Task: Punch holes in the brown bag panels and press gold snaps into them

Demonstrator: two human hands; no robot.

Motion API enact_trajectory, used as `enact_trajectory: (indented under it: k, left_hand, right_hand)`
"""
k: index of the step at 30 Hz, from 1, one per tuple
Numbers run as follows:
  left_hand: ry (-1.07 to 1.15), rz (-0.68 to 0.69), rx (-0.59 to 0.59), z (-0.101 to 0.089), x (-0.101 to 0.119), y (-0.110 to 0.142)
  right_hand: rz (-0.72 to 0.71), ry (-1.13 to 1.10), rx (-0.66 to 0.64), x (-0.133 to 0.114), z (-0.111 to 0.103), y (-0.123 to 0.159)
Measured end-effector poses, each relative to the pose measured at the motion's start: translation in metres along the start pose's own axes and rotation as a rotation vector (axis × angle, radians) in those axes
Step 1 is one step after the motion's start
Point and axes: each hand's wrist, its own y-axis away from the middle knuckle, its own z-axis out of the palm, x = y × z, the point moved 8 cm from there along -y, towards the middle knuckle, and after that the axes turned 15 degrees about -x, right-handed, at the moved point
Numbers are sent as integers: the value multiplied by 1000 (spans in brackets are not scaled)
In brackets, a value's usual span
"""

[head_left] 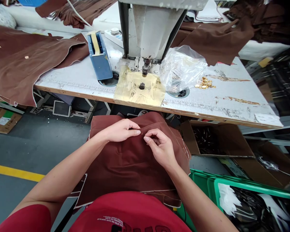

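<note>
A brown fabric piece (pixel 132 158) with pale raw edges lies across my lap, below the table edge. My left hand (pixel 122 130) pinches a fold of it near the top, thumb above. Just right of that fold, my right hand (pixel 160 146) has its thumb and index finger pressed together over the cloth. Whatever sits between those fingertips, if anything, is too small to make out. Ahead stands a press machine (pixel 151 29), its upper die (pixel 145 67) hanging over a small dark lower die (pixel 142 86).
Yellow tape (pixel 128 91) covers the table around the die. A blue tape dispenser (pixel 99 61) stands left; a clear plastic bag (pixel 183 69) and gold-coloured small parts (pixel 205 83) lie right. More brown fabric (pixel 24 61) drapes over the left side. A green crate (pixel 212 183) sits low right.
</note>
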Motion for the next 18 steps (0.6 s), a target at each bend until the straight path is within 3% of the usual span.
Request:
enact_trajectory:
  k: [7,13,18]
  left_hand:
    - [-38,11,2,1,5,3]
    - [-106,22,17,3,13,7]
    - [-154,33,94,4,20,8]
  right_hand:
    - [40,-3,15,8,2,5]
    - [-156,266,118,-17,-3,6]
    - [-156,295,154,-14,-1,6]
